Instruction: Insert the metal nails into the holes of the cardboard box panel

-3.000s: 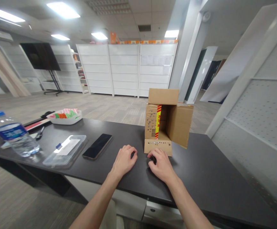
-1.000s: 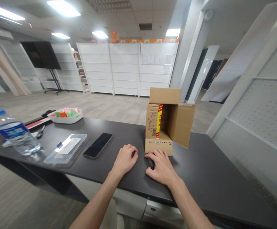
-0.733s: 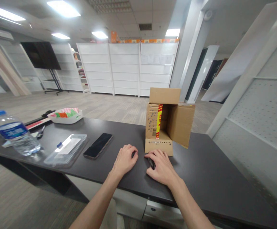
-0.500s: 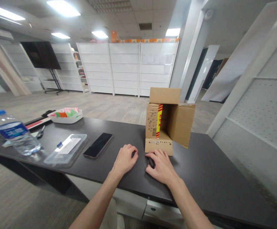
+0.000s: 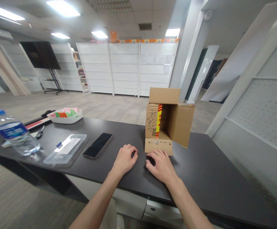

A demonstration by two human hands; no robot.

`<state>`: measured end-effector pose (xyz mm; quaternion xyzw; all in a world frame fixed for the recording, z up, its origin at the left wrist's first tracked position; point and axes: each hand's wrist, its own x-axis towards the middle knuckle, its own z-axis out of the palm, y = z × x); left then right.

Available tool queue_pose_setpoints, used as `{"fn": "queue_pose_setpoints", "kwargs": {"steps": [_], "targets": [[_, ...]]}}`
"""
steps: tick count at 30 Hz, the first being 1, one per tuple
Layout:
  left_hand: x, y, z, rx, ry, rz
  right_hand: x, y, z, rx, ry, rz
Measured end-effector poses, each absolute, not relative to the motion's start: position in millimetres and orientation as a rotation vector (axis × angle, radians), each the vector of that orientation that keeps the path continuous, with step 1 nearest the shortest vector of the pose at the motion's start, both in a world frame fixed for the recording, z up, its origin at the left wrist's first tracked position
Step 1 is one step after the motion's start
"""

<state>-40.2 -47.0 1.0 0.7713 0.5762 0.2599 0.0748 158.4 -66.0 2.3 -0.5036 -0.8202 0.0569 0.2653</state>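
Note:
My left hand (image 5: 126,158) rests on the dark tabletop, its fingers curled down and the thumb close to them. A bit of something dark shows in the gap between thumb and fingers, too hidden to name. Close by on the right, my right hand (image 5: 161,165) curls over a small black object (image 5: 151,161), mostly covered by the fingers and palm. Just beyond that hand stands an open cardboard box (image 5: 152,122) on its side, its opening towards me. Its flaps are spread, the lower one (image 5: 158,147) reaching down near my right fingertips.
A black phone (image 5: 97,145) lies left of my hands, beside a clear plastic case (image 5: 67,149). Further left are a water bottle (image 5: 14,132) and a white tray (image 5: 68,119) of colourful packets. The dark table (image 5: 212,171) has its front edge below my wrists.
My right thumb and fingers have shifted slightly around the black object. The left hand and the box look unmoved.

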Motion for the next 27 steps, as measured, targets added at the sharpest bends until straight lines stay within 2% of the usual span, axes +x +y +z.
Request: {"fn": "queue_pose_setpoints", "kwargs": {"steps": [13, 21, 27], "targets": [[-40.8, -46.3, 1.1, 2.323, 1.730, 0.776, 165.0, -58.6, -9.7, -1.258, -2.083, 0.054], [-40.1, -47.0, 1.2, 2.315, 1.730, 0.764, 169.6, -51.8, -14.0, -1.117, -1.760, 0.212], [-40.6, -46.1, 0.4, 2.312, 1.726, 0.765, 173.6, -50.1, -13.1, -1.187, -1.485, 0.238]]}}
